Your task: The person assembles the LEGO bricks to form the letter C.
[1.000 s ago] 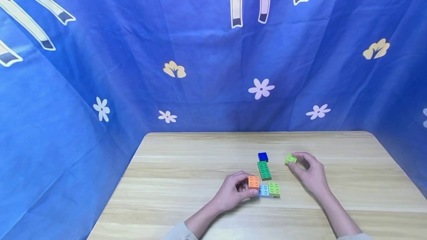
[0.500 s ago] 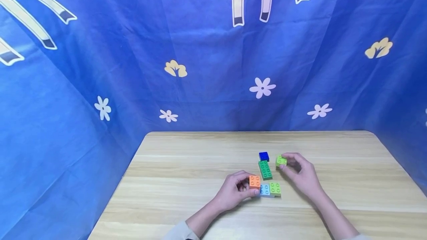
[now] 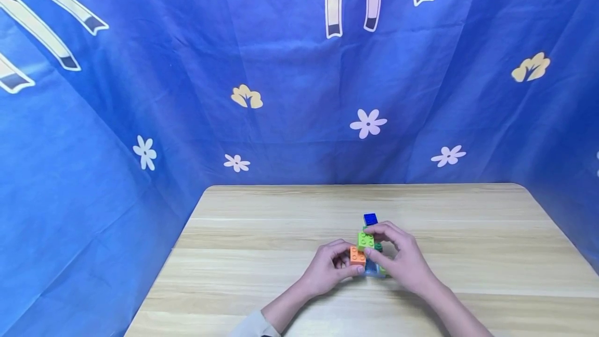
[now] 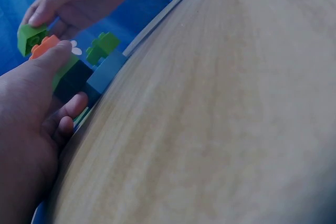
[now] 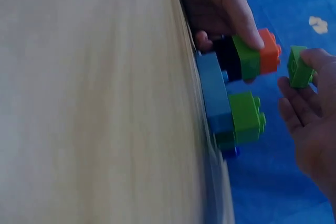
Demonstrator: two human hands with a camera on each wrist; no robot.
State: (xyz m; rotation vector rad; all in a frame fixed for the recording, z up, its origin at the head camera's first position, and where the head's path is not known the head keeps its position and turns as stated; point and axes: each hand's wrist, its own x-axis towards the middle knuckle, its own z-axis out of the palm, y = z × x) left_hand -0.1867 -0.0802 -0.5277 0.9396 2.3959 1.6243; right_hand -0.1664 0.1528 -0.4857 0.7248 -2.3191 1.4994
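In the head view, my left hand (image 3: pixel 323 272) grips a stack of toy building bricks topped by an orange brick (image 3: pixel 357 256). The right wrist view shows the stack side-on: a green brick (image 5: pixel 249 59) under the orange one, a dark brick (image 5: pixel 228 56) below, and a light blue brick (image 5: pixel 212 85) as the base. A second lime brick (image 5: pixel 244 119) sits at the base's other end. My right hand (image 3: pixel 407 259) pinches a loose lime green brick (image 3: pixel 365 242) between thumb and fingers. That brick is tilted, just above the orange brick, with a small gap in the right wrist view.
Behind the stack a dark blue brick (image 3: pixel 370 219) lies on the wooden table (image 3: pixel 234 254). A longer green brick (image 3: pixel 378 247) in front of it is mostly covered by my right hand. A blue patterned cloth (image 3: pixel 299 134) hangs behind and beside the table.
My right hand has carried the lime green brick leftward and toward me, from right of the long green brick to over the orange brick. The left hand stays in place on the stack.
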